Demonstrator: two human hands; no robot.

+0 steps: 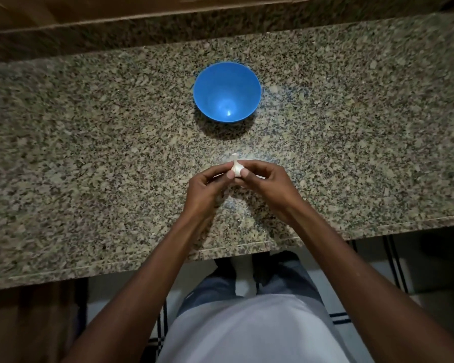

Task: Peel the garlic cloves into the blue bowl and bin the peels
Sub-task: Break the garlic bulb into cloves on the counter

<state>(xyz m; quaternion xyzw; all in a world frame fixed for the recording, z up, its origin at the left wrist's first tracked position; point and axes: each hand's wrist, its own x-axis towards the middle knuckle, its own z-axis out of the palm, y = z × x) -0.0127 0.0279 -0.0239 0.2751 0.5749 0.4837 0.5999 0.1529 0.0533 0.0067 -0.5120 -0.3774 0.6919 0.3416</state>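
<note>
**A:** What is lying on the granite counter (89, 142)?

**B:** A blue bowl (227, 91) is sitting near the middle, toward the back edge, with nothing in it. Nearer the front edge, both hands are holding a whole garlic bulb (236, 169) above the stone.

**A:** How are they gripping it?

**B:** The left hand (207, 188) and right hand (266, 183) are pinching it from either side, equally close. Its stem is pointing away, straight toward the bowl. No bin is showing.

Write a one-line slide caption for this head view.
Both hands, left and right, pinch a white garlic bulb above the speckled granite counter, near an empty round blue plastic bowl.
</note>
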